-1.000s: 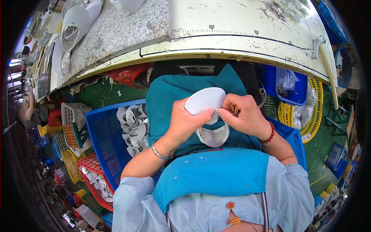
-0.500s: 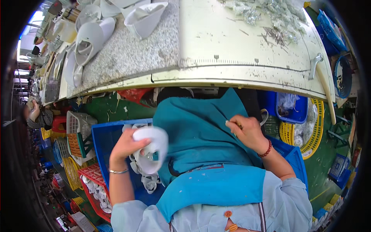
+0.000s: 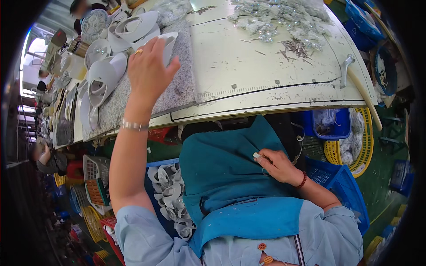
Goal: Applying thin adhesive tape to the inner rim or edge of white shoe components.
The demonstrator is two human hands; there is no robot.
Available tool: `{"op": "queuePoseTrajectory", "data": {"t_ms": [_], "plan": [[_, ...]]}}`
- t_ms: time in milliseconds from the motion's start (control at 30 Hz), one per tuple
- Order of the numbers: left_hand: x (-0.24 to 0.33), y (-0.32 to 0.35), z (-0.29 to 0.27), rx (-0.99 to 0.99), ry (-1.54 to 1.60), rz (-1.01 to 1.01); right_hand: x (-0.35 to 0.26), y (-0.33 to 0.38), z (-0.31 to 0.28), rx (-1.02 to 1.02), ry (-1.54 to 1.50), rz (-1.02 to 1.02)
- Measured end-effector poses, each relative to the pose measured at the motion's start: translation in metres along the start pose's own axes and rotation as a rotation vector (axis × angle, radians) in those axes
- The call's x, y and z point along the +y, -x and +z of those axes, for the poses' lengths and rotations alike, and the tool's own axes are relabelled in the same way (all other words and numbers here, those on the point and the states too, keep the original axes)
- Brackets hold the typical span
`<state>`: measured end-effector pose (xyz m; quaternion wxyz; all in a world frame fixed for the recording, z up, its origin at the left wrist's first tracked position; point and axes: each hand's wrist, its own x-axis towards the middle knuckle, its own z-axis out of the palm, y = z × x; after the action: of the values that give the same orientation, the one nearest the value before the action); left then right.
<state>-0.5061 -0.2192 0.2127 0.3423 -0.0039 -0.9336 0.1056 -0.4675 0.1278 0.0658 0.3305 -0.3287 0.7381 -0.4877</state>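
My left hand (image 3: 150,73) reaches over the grey stone slab (image 3: 177,86), thumb and fingers apart. Its fingertips are at a white shoe upper (image 3: 168,44), partly hidden behind them; I cannot tell whether they touch it. More white shoe uppers (image 3: 106,73) lie to the left on the slab. Over my lap, on the teal apron (image 3: 226,155), my right hand (image 3: 279,167) is closed in a pinch on a small pale piece (image 3: 257,155), too small to name. Down by my left side, a blue crate (image 3: 164,163) holds several white shoe uppers (image 3: 172,190).
Glittery clear trim (image 3: 275,22) is heaped on the cream table (image 3: 222,66), beside a pile of brown slivers (image 3: 295,48). A hammer (image 3: 348,68) hangs over the right edge. Blue bin (image 3: 333,126) and yellow basket (image 3: 366,150) stand below right; red crate (image 3: 108,224) at lower left.
My left hand held a white shoe upper over the crate; it has let go and moved up to the slab. My right hand stays over my lap, slightly lower.
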Motion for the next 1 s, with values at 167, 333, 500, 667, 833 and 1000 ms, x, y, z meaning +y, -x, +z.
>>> {"op": "queuePoseTrajectory", "data": {"t_ms": [167,333,500,667,833,1000], "plan": [[-0.025,-0.029,0.039,-0.494,-0.077,-0.141,0.001,0.013,-0.001,0.030,-0.078,0.022],[0.023,-0.024,-0.023,-0.338,1.053,-0.549,0.000,0.015,-0.015,0.147,-0.210,-0.010],[0.104,0.068,-0.061,-0.406,1.812,-1.022,-0.039,0.004,-0.035,0.228,-0.503,-0.360],[0.154,0.148,-0.055,-0.557,2.241,-1.538,-0.035,-0.012,-0.019,0.057,-0.436,-0.309],[0.162,0.181,-0.047,-0.681,2.073,-1.507,-0.024,-0.004,-0.006,-0.101,-0.465,-0.085],[0.151,0.178,-0.050,-0.912,1.815,-1.250,-0.030,0.002,-0.011,-0.164,-0.334,-0.026]]}}
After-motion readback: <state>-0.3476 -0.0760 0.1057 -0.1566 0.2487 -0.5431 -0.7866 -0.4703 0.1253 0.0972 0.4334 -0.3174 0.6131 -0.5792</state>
